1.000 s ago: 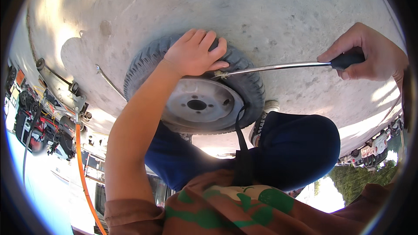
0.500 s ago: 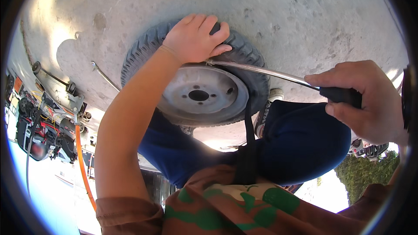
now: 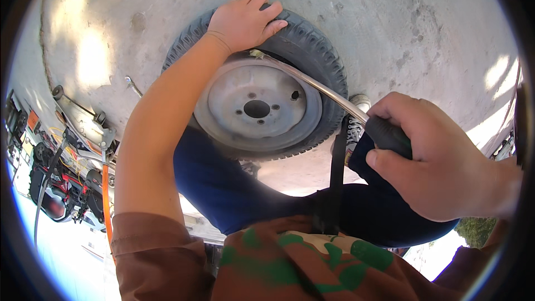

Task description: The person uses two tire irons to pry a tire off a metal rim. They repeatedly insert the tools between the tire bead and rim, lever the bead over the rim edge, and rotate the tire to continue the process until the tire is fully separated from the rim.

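Note:
A black tire [image 3: 320,50] on a grey steel rim [image 3: 223,112] lies tilted between my legs. My left hand [image 3: 239,21] grips the tire's far side, fingers bent over the tread and thumb on the sidewall. In my right hand [image 3: 423,159] is the black handle of a pry bar [image 3: 317,85], held in a closed grip. The metal shaft runs across the tire's right side. Its yellowish tip lies at the gap between tire and rim, just below my left hand.
Concrete floor [image 3: 379,17] surrounds the wheel. A wrench [image 3: 134,86] lies left of it, partly behind my left forearm. Farther left are a metal stand [image 3: 95,136], an orange hose [image 3: 107,200] and a red-and-black machine [image 3: 56,200]. My shoe [image 3: 356,128] is close to the tire's right edge.
My right hand has swung the bar's handle toward me and left, so the shaft slants more steeply. The bar's tip sits slightly farther from me. My left hand keeps hold of the tire.

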{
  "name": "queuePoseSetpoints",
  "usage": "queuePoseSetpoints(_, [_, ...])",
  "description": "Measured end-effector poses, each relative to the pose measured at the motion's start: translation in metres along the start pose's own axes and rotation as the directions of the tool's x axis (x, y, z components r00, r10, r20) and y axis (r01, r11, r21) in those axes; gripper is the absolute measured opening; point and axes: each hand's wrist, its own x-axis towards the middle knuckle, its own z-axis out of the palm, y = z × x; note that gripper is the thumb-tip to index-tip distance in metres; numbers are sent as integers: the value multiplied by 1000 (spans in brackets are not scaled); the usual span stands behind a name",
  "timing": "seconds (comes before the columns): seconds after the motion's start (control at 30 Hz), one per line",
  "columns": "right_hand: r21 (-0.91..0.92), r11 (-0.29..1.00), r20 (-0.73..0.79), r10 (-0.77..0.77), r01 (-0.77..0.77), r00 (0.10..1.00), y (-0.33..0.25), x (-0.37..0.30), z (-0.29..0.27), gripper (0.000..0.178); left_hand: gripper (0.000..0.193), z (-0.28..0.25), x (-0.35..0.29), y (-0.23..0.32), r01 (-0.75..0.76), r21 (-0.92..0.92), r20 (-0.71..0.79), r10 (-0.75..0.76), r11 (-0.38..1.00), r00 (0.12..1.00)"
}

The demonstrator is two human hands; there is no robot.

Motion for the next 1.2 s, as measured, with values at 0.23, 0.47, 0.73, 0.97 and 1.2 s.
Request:
queuePoseSetpoints(0.23, [34,999,-260,42,-34,965,3,-27,89,24,43,-29,14,1,126,-138,231,-91,982,969])
queuePoseSetpoints(0.47, [132,989,-461,6,62,887,21,-29,165,34,72,-61,-85,-27,455,-220,-31,-473,863,881])
queuePoseSetpoints(0.73, [-69,997,-445,-61,33,894,15,-27,128,36,92,-67,-145,2,603,-5,98,-599,798,795])
queuePoseSetpoints(0.97, [214,973,-303,150,-86,941,-23,-36,83,21,102,-67,-116,-4,390,272,237,-454,880,859])
queuePoseSetpoints(1.2, [251,961,-266,186,-118,946,-33,-42,66,7,90,-61,-116,-4,362,230,218,-410,903,886])
